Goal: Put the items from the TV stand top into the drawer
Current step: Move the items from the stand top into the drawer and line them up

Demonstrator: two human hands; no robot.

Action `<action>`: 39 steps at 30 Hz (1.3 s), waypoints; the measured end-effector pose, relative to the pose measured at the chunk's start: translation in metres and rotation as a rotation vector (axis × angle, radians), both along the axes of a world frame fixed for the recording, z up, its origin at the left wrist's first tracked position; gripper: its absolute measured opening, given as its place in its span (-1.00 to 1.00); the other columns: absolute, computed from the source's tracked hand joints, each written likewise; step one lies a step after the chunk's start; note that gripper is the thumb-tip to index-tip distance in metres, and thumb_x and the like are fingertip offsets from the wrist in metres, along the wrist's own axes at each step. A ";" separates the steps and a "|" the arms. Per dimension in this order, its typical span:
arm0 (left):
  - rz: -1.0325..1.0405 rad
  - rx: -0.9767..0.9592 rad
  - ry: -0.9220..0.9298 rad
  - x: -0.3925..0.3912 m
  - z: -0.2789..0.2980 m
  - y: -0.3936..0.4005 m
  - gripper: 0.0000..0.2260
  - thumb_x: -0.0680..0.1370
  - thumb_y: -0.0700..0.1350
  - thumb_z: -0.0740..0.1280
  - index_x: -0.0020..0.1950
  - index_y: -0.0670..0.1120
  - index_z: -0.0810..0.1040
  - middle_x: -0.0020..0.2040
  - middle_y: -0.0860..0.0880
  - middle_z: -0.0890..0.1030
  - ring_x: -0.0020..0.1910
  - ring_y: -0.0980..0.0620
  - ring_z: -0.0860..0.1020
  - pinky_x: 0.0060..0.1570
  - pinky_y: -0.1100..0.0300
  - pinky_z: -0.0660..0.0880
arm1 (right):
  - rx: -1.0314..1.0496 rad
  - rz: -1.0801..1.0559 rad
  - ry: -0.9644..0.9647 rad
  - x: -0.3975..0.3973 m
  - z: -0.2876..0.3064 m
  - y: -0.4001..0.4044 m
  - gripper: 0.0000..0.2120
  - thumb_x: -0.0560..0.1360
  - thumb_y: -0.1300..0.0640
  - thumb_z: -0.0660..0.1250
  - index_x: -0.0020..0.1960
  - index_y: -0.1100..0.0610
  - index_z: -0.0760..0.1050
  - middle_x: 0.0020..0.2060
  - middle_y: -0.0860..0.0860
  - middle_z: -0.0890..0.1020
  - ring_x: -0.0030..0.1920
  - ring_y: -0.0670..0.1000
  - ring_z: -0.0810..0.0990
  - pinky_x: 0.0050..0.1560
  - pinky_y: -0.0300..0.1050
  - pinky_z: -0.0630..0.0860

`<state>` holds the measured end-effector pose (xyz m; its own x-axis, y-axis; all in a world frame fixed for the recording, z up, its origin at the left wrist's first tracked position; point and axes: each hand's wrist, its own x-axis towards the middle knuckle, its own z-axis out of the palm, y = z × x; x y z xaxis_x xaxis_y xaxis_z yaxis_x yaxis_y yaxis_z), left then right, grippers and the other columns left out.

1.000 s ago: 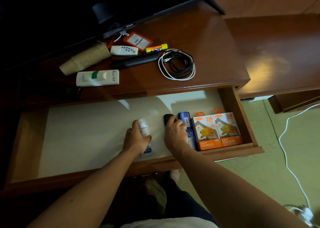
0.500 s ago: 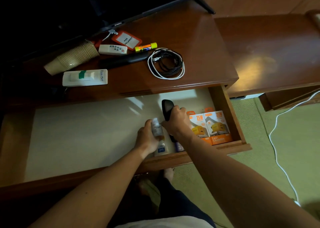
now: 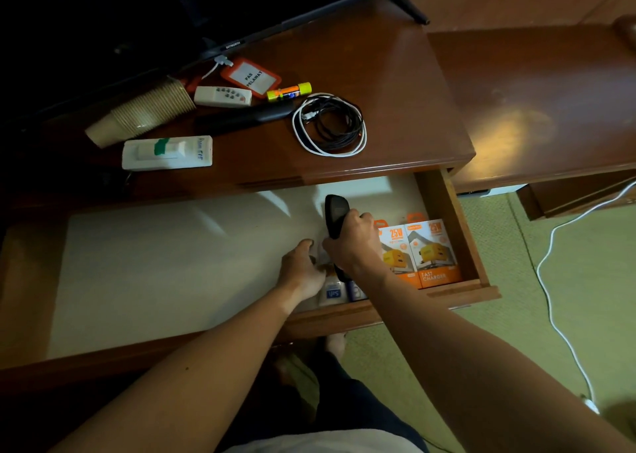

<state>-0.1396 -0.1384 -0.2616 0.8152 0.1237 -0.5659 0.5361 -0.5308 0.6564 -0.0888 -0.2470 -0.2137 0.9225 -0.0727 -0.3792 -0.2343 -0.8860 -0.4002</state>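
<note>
The open drawer (image 3: 457, 232) has a pale liner. My right hand (image 3: 351, 242) grips a black remote (image 3: 335, 211), tilted up over the drawer's right part. Beside it, my left hand (image 3: 301, 270) is wrapped around a small white bottle (image 3: 332, 292) lying near the drawer's front. Two orange charger boxes (image 3: 418, 256) sit at the drawer's right end. On the TV stand top (image 3: 395, 74) lie stacked paper cups (image 3: 144, 112), a white remote (image 3: 222, 96), an orange tag (image 3: 253, 77), a yellow glue stick (image 3: 289, 91), a long black remote (image 3: 244, 119), coiled cables (image 3: 330, 124) and a white box (image 3: 168, 153).
A TV (image 3: 172, 5) stands at the back of the stand, one foot (image 3: 409, 7) at the right. A lower wooden surface (image 3: 537, 101) adjoins on the right. A white cord (image 3: 557, 280) trails over the green carpet. My feet are under the drawer front.
My right hand has lifted the black remote up off the drawer floor. My left hand has slid the white bottle right, next to the blue bottle.
</note>
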 end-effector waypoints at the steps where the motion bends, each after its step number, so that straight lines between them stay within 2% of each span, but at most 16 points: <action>1: 0.009 -0.005 0.018 -0.001 0.000 0.007 -0.50 0.55 -0.17 0.38 0.48 -0.07 0.37 0.16 -0.04 0.58 0.05 -0.03 0.56 0.06 0.10 0.55 | 0.003 0.019 0.006 -0.001 0.000 0.006 -0.47 0.37 0.06 0.47 0.25 0.23 0.40 0.14 0.19 0.46 0.12 0.25 0.49 0.12 0.13 0.53; 4: 0.058 0.022 0.034 -0.006 0.001 0.035 -0.55 0.58 -0.16 0.28 0.49 -0.08 0.37 0.23 -0.12 0.58 0.08 -0.18 0.61 0.08 -0.07 0.60 | 0.015 0.065 0.056 -0.012 0.000 0.026 -0.46 0.38 0.06 0.46 0.27 0.24 0.39 0.18 0.20 0.43 0.17 0.28 0.48 0.11 0.11 0.51; 8: 0.161 0.175 0.031 -0.015 0.000 0.075 -0.63 0.66 -0.17 0.19 0.48 -0.12 0.39 0.35 -0.19 0.51 0.17 -0.19 0.55 0.04 0.07 0.53 | 0.022 0.162 0.076 -0.036 -0.009 0.054 -0.45 0.38 0.07 0.46 0.27 0.21 0.33 0.19 0.21 0.41 0.15 0.30 0.49 0.11 0.13 0.52; 11: 0.192 0.176 0.030 -0.023 -0.002 0.091 -0.64 0.67 -0.17 0.16 0.47 -0.13 0.40 0.35 -0.19 0.51 0.14 -0.17 0.55 -0.06 0.14 0.45 | 0.027 0.198 0.084 -0.050 -0.018 0.069 -0.46 0.40 0.11 0.44 0.28 0.20 0.29 0.19 0.21 0.41 0.14 0.30 0.50 0.12 0.12 0.50; 14: 0.178 0.153 0.035 -0.026 -0.001 0.093 -0.64 0.66 -0.18 0.18 0.46 -0.13 0.42 0.33 -0.16 0.52 0.19 -0.13 0.53 -0.01 0.19 0.41 | -0.010 0.217 0.074 -0.053 -0.022 0.076 -0.53 0.46 0.20 0.37 0.30 0.24 0.29 0.21 0.26 0.44 0.18 0.30 0.51 0.16 0.09 0.49; 17: 0.139 0.123 0.027 -0.028 0.000 0.088 -0.64 0.65 -0.20 0.19 0.46 -0.14 0.41 0.31 -0.14 0.53 0.22 -0.10 0.51 0.05 0.23 0.38 | -0.090 0.273 0.092 -0.052 -0.022 0.079 -0.53 0.50 0.21 0.34 0.34 0.25 0.26 0.23 0.26 0.43 0.20 0.27 0.51 0.15 0.03 0.48; 20: 0.107 0.105 0.018 -0.027 0.001 0.085 -0.63 0.65 -0.21 0.18 0.47 -0.12 0.40 0.30 -0.12 0.53 0.23 -0.09 0.51 0.04 0.22 0.38 | -0.155 0.301 0.107 -0.050 -0.024 0.078 -0.45 0.48 0.15 0.41 0.36 0.20 0.23 0.22 0.25 0.41 0.21 0.25 0.50 0.13 0.01 0.50; 24: 0.097 0.120 -0.005 -0.023 0.002 0.086 -0.65 0.65 -0.17 0.17 0.44 -0.09 0.43 0.34 -0.12 0.52 0.29 -0.11 0.49 0.17 0.15 0.45 | -0.229 0.448 0.016 -0.038 -0.033 0.073 -0.10 0.38 -0.02 0.50 0.54 0.05 0.04 0.35 0.19 0.30 0.29 0.28 0.38 0.19 0.15 0.44; 27: 0.085 0.130 -0.011 -0.024 0.000 0.088 -0.66 0.65 -0.15 0.15 0.43 -0.08 0.44 0.35 -0.12 0.52 0.27 -0.12 0.52 0.16 0.13 0.49 | -0.212 0.573 -0.021 -0.028 -0.040 0.072 -0.09 0.45 -0.13 0.41 0.60 -0.03 -0.05 0.51 0.13 0.17 0.39 0.31 0.29 0.32 0.25 0.31; 29: 0.083 0.135 -0.013 -0.025 -0.001 0.089 -0.65 0.65 -0.14 0.14 0.44 -0.08 0.44 0.34 -0.13 0.53 0.22 -0.13 0.54 0.15 0.08 0.52 | -0.200 0.590 0.011 -0.022 -0.044 0.070 -0.15 0.49 -0.15 0.36 0.61 -0.03 -0.04 0.53 0.11 0.19 0.42 0.30 0.26 0.35 0.26 0.27; 31: 0.078 0.141 -0.011 -0.025 -0.002 0.089 -0.65 0.65 -0.14 0.15 0.44 -0.08 0.43 0.35 -0.12 0.52 0.23 -0.13 0.53 0.15 0.08 0.52 | -0.191 0.590 0.032 -0.021 -0.045 0.069 -0.19 0.51 -0.13 0.34 0.60 0.00 0.00 0.48 0.11 0.30 0.41 0.28 0.29 0.35 0.25 0.27; 34: 0.078 0.144 -0.016 -0.025 -0.004 0.089 -0.65 0.66 -0.14 0.15 0.45 -0.08 0.43 0.36 -0.13 0.52 0.27 -0.14 0.51 0.16 0.13 0.47 | -0.232 0.524 -0.024 -0.025 -0.041 0.069 -0.29 0.47 -0.08 0.36 0.52 0.08 0.17 0.38 0.13 0.43 0.35 0.24 0.33 0.29 0.21 0.30; 39: 0.080 0.151 -0.022 -0.024 -0.007 0.088 -0.62 0.65 -0.17 0.17 0.48 -0.11 0.40 0.37 -0.11 0.51 0.32 -0.11 0.48 0.06 0.25 0.35 | -0.316 0.482 -0.075 -0.025 -0.040 0.066 -0.43 0.46 -0.02 0.35 0.39 0.15 0.30 0.29 0.14 0.45 0.30 0.21 0.31 0.25 0.22 0.28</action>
<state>-0.1639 -0.0505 -0.2683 0.8113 0.2705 -0.5182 0.5669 -0.5803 0.5846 -0.1137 -0.1806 -0.2536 0.9028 0.2636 -0.3398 0.2444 -0.9646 -0.0987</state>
